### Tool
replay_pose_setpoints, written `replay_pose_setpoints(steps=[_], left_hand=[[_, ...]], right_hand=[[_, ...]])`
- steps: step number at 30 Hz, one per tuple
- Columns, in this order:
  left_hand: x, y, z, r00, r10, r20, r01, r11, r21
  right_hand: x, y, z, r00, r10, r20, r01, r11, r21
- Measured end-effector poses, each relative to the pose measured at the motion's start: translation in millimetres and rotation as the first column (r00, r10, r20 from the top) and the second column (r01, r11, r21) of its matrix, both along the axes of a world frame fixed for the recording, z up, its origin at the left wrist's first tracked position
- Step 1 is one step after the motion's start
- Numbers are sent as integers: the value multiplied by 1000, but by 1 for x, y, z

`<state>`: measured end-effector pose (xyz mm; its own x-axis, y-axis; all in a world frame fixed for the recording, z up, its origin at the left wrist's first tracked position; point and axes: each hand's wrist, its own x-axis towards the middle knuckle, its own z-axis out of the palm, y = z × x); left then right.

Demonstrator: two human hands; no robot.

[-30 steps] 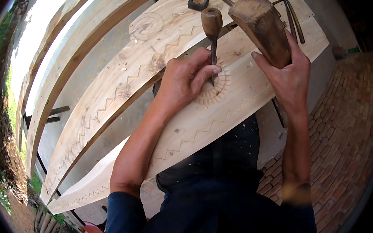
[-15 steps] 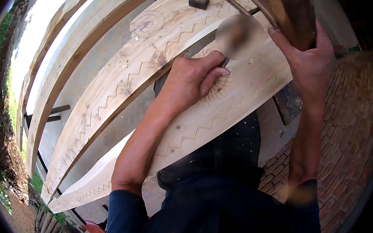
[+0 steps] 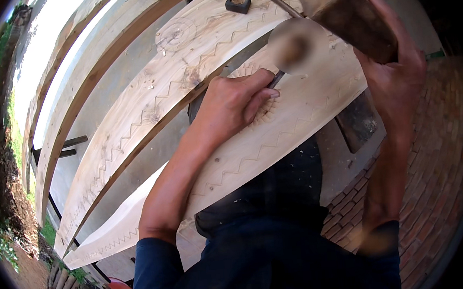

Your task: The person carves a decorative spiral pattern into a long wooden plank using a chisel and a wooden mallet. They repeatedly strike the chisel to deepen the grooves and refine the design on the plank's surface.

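1. The near plank, pale wood with a zigzag line cut along it, was my landmark; it ran from lower left up to upper right, and a second carved plank lay just beyond it, parallel.
2. My right hand was closed round a wooden mallet, raised above the plank's upper end. I judged a short, square blow best, so the edge would not skid.
3. My left hand was wrapped shut on the chisel, resting on the plank by the round carved rosette.
4. The chisel's long axis stood steeply off the plank, blurred handle up towards me, blade down into the rosette.
5. A small dark square block sat on the far plank.
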<state>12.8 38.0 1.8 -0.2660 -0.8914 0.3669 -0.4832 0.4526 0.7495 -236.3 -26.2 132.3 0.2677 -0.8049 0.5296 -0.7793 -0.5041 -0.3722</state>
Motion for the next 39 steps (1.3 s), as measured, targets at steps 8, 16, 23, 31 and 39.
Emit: replay_pose_setpoints(steps=[8,16,23,31,39], left_hand=[[-2,2,0,1000,3,21,-3,1000,6],[8,-9,-18,790,267,-551,53,867,495],[16,-7,-21,881,155,-448,49,910,411],[8,-6,-21,849,150,-506,41,937,346],[9,-8,-14,929,116,-351,-14,960,280]], right_hand=[[9,7,-20,982,137,-132,-153,982,-115],[-2,23,-46,948,-94,304,38,982,185],[-7,32,-68,938,-159,307,52,943,329],[-5,32,-71,927,-199,317,87,938,336],[-6,31,-73,928,-207,309,89,930,357]])
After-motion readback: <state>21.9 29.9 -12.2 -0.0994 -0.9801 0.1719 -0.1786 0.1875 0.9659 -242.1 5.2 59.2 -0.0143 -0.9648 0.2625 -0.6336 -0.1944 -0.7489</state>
